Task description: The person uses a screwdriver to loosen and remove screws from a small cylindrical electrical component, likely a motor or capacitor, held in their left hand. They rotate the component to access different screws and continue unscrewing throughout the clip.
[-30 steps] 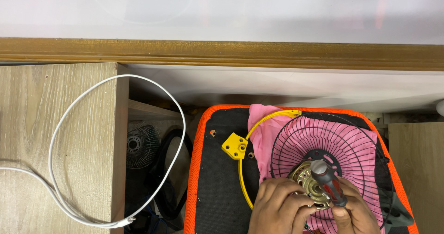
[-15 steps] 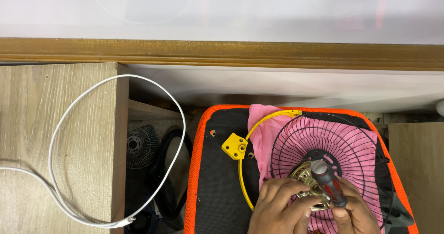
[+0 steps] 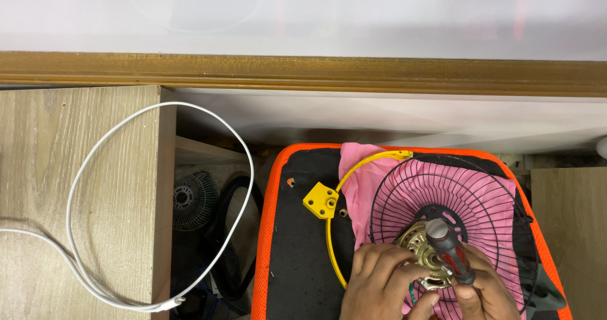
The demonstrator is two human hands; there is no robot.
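Right hand clenched around a screwdriver with a black and red handle, held upright over the brass-coloured fan motor. Left hand just beside it on the left, fingers curled against the motor's near-left edge, gripping it. Motor seated at the hub of a black wire fan guard, lying flat over a pink cloth. Yellow ring curving round the guard's left side, from the far edge down towards the left hand. Small yellow square bracket to the left of the ring, lying on a black mat with an orange border. Further left, in a dark gap beside the mat, a small grey fan and black cables. At far left, a white cable looped across a light wooden surface. Along the far side, a brown wooden strip against a white wall.
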